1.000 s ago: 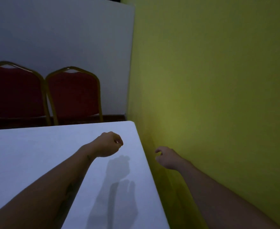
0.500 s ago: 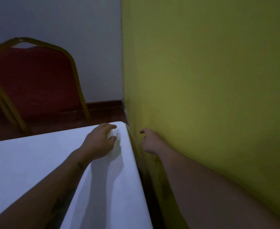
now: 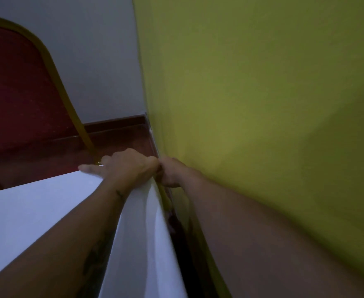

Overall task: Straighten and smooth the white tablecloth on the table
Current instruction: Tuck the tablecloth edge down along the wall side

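The white tablecloth [image 3: 37,209] covers the table and fills the lower left of the head view. My left hand [image 3: 125,166] lies on the cloth's far right corner, with its fingers curled over the far edge and one finger stretched out to the left. My right hand [image 3: 170,173] is in the narrow gap between the table and the wall, closed at the same corner and touching my left hand. Its fingers are hidden, so I cannot tell whether it holds the cloth. A long fold runs along the cloth's right edge.
A yellow-green wall [image 3: 262,104] stands close along the table's right side, leaving only a thin dark gap. A red chair with a gold frame [image 3: 22,100] stands beyond the far edge at the left. A white wall and a dark red floor lie behind.
Both hands have moved forward to the far right corner of the table and come together there. My view has moved closer to the corner, and the second chair has left the frame.
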